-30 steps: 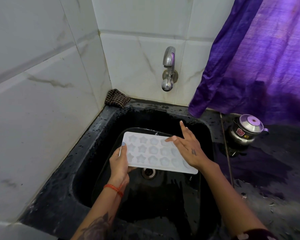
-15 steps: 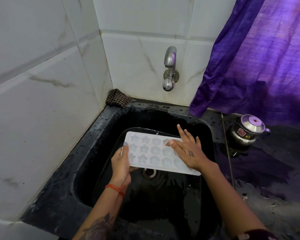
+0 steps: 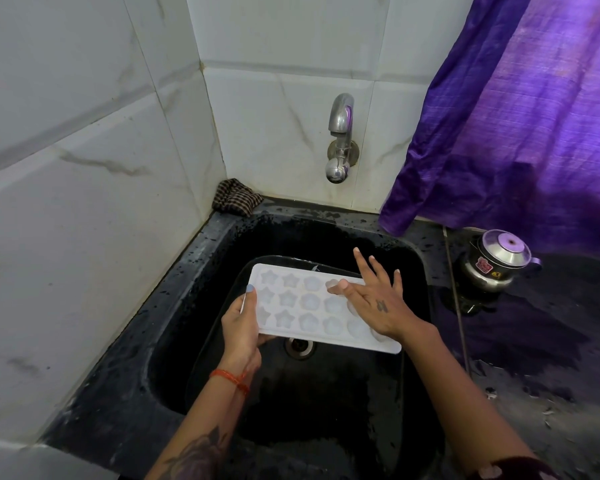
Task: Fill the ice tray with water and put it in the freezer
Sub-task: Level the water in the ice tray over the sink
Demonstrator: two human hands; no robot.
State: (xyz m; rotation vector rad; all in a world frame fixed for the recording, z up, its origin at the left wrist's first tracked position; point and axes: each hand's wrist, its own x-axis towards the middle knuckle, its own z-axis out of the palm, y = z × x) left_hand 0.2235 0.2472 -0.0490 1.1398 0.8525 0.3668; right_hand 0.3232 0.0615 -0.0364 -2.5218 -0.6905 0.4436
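A white ice tray with star and round moulds hovers level over the black sink, above the drain. My left hand grips its left end, thumb on top and fingers underneath. My right hand lies flat on the tray's right part, fingers straight and spread, palm down. A steel tap sticks out of the tiled wall beyond the tray; no water runs from it. I cannot tell whether the moulds hold water.
A checked cloth sits in the sink's back left corner. A small steel pot with a lid stands on the wet dark counter to the right. A purple curtain hangs over the counter's back.
My right hand has slid farther onto the tray and spread its fingers flat. The tray stays in much the same place in my left hand.
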